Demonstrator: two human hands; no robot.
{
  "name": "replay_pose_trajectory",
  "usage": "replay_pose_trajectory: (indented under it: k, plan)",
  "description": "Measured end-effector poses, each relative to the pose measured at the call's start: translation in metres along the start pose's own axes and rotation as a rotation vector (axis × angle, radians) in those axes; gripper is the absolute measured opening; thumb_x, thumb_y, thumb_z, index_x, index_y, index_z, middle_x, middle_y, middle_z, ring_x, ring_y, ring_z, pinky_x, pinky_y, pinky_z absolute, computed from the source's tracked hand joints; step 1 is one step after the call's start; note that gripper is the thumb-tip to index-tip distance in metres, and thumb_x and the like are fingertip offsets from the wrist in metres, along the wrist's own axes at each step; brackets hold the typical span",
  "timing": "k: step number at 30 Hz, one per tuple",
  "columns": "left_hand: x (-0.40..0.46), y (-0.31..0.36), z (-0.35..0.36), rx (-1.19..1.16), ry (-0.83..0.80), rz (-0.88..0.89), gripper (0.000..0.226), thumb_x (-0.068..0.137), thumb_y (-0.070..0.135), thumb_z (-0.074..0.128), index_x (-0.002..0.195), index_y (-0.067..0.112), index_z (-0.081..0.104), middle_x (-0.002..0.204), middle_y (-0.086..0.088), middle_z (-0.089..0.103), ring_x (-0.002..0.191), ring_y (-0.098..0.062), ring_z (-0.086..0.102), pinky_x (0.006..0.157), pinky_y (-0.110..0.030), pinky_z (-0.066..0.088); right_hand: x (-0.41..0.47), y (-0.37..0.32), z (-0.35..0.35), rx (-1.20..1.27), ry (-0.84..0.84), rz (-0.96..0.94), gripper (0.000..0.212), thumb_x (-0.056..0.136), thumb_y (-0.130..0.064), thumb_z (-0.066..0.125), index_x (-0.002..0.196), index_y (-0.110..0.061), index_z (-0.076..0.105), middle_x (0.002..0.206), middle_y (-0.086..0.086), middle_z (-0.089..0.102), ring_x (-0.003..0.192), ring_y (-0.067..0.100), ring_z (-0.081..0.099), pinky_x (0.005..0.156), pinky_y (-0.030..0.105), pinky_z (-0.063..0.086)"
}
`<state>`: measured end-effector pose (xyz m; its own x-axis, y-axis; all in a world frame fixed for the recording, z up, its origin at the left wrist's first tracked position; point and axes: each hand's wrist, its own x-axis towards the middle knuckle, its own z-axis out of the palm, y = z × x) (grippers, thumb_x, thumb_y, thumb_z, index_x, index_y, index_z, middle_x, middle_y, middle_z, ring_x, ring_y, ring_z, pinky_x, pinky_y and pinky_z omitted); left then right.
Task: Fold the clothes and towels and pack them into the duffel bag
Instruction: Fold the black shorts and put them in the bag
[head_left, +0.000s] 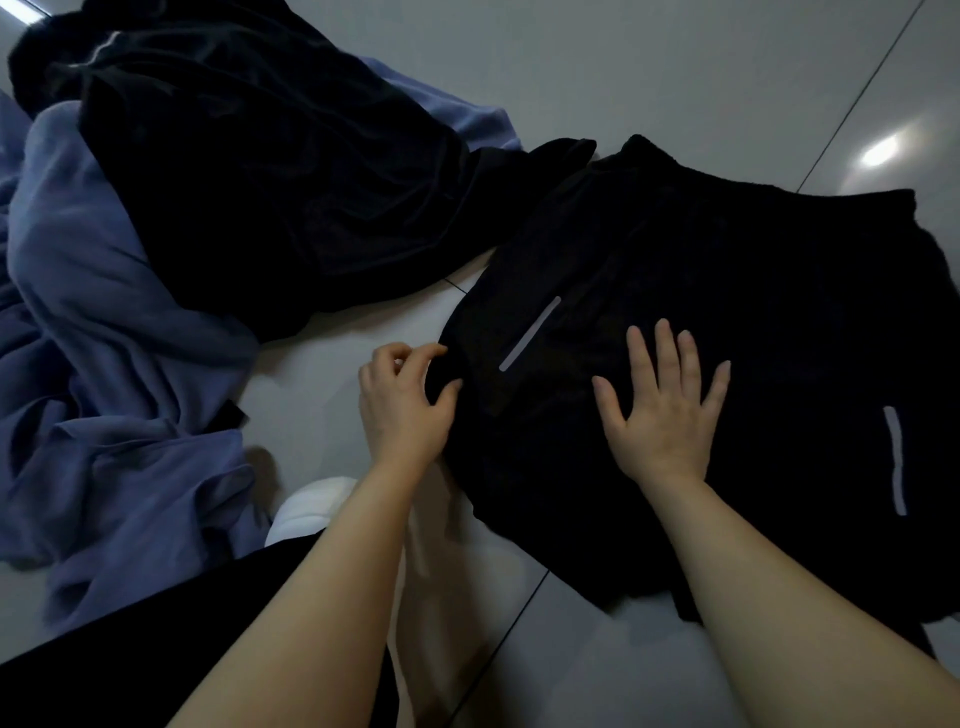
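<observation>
The black shorts (727, 312) lie spread on the floor (675, 67) at about three o'clock from the middle of my view, with one pale reflective stripe (530, 332) slanting near their left edge and a second stripe (894, 460) toward four o'clock; my right hand (662, 410) rests flat on the cloth, fingers (667, 348) straight and spread apart, pressing down between the two stripes; my left hand (402, 400) is at the shorts' left edge, at about nine o'clock from the right hand, its fingers curled and pinching a fold of the black cloth between thumb and fingertips; both forearms reach in from six o'clock. At eleven o'clock from the shorts a dark garment (249, 171) lies heaped, its near end touching the shorts' top corner; under and beside it, out to nine o'clock, a blue cloth (104, 312) lies crumpled in loose folds; something white (306, 506) shows at seven o'clock beside my left forearm, and I cannot tell what it is; the floor is pale glossy tile with dark seams.
</observation>
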<state>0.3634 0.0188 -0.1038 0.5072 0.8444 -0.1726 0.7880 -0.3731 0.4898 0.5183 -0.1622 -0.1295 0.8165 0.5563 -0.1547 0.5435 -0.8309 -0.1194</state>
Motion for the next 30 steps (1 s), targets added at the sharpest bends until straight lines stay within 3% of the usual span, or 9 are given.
replay_pose_trajectory:
  k: [3,11,16,19,23,26,30]
  plan:
    - [0.013,0.003,-0.002,-0.054,0.036,-0.113,0.021,0.085,0.033,0.067,0.105,0.024,0.064,0.105,-0.001,0.051,0.106,-0.021,0.042,0.078,-0.026,0.033,-0.001,0.0,0.0,0.006,0.008,0.0,0.07,0.093,-0.062,0.019,0.152,-0.025,0.021,0.161,0.004,0.014,0.149,0.023,0.006,0.118,0.055,-0.002]
    - [0.025,-0.026,-0.016,0.143,0.059,0.159,0.014,0.092,0.018,0.059,0.094,0.006,0.066,0.094,-0.011,0.062,0.096,-0.033,0.052,0.067,-0.034,0.035,-0.001,0.0,0.001,-0.003,0.015,0.0,0.069,0.094,-0.061,0.02,0.152,-0.025,0.022,0.161,0.004,0.015,0.149,0.023,0.006,0.118,0.056,-0.001]
    - [0.025,-0.036,-0.029,0.149,0.076,-0.036,0.02,0.098,0.021,0.046,0.103,0.01,0.062,0.107,-0.009,0.058,0.102,-0.028,0.048,0.075,-0.032,0.032,0.0,-0.001,0.001,-0.011,0.01,0.002,0.069,0.093,-0.062,0.019,0.152,-0.025,0.02,0.161,0.004,0.013,0.149,0.022,0.004,0.118,0.055,-0.003]
    - [0.013,-0.018,-0.028,-0.006,0.106,-0.069,0.01,0.093,0.021,0.056,0.098,0.015,0.061,0.097,0.001,0.052,0.088,-0.019,0.053,0.07,-0.029,0.036,0.0,0.0,0.001,-0.013,0.001,0.003,0.07,0.093,-0.062,0.018,0.152,-0.025,0.019,0.161,0.004,0.012,0.149,0.022,0.003,0.118,0.055,-0.004]
    - [-0.024,-0.009,-0.023,-0.147,-0.075,0.057,0.014,0.08,0.011,0.067,0.092,0.019,0.066,0.09,0.011,0.05,0.073,-0.009,0.051,0.068,-0.025,0.039,0.0,-0.001,0.0,-0.017,0.001,0.003,0.07,0.093,-0.061,0.018,0.152,-0.025,0.02,0.161,0.004,0.012,0.149,0.022,0.004,0.118,0.055,-0.003]
    - [-0.045,-0.013,-0.016,-0.117,-0.22,0.135,0.024,0.08,0.019,0.073,0.104,0.02,0.068,0.097,0.008,0.055,0.082,-0.009,0.056,0.075,-0.028,0.048,0.0,-0.001,-0.001,-0.024,0.001,0.005,0.07,0.093,-0.061,0.018,0.153,-0.025,0.02,0.161,0.004,0.012,0.149,0.023,0.004,0.118,0.055,-0.003]
    - [-0.048,-0.007,-0.007,-0.033,-0.236,0.054,0.02,0.084,0.023,0.07,0.103,0.016,0.068,0.094,0.004,0.057,0.08,-0.015,0.054,0.076,-0.032,0.047,-0.001,-0.001,-0.001,-0.02,-0.01,0.0,0.07,0.093,-0.062,0.017,0.153,-0.025,0.018,0.161,0.003,0.011,0.149,0.022,0.002,0.117,0.054,-0.006]
